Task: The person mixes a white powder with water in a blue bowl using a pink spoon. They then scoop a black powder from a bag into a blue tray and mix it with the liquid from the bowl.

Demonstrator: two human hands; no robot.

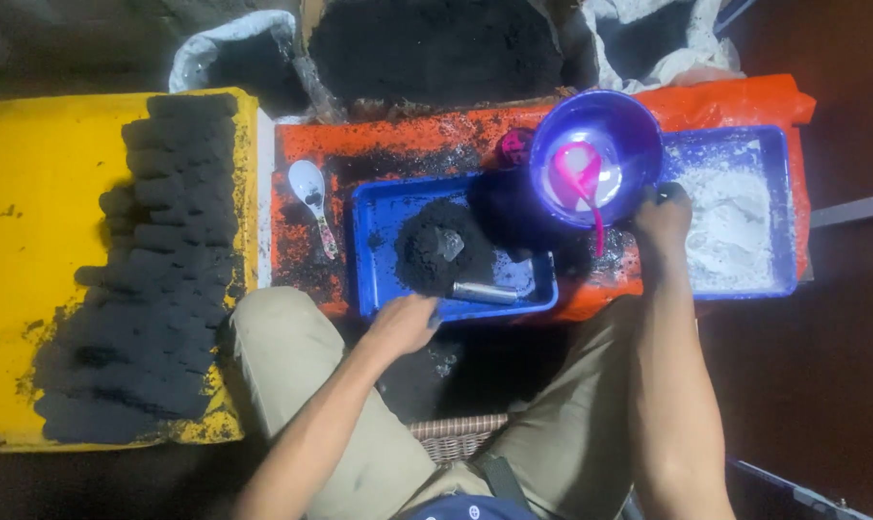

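1. The left hand [405, 325] rests on the near rim of a blue tray [379, 289], fingers curled over the edge, just beside a short metal cylinder [486, 293] lying in the tray.
2. The right hand [662, 220] grips the rim of a purple bowl [639, 120], fingers closed on its edge; the bowl is tipped, and a pink scoop [579, 178] lies inside.
3. A mound of black powder [441, 248] sits in the middle of the blue tray, under the bowl's near side.
4. A second blue tray [781, 193] to the right holds white powder.
5. A white spoon [311, 193] lies on the orange sheet [398, 144].
6. Rows of black pressed blocks [157, 279] cover a yellow board [32, 241] far left.
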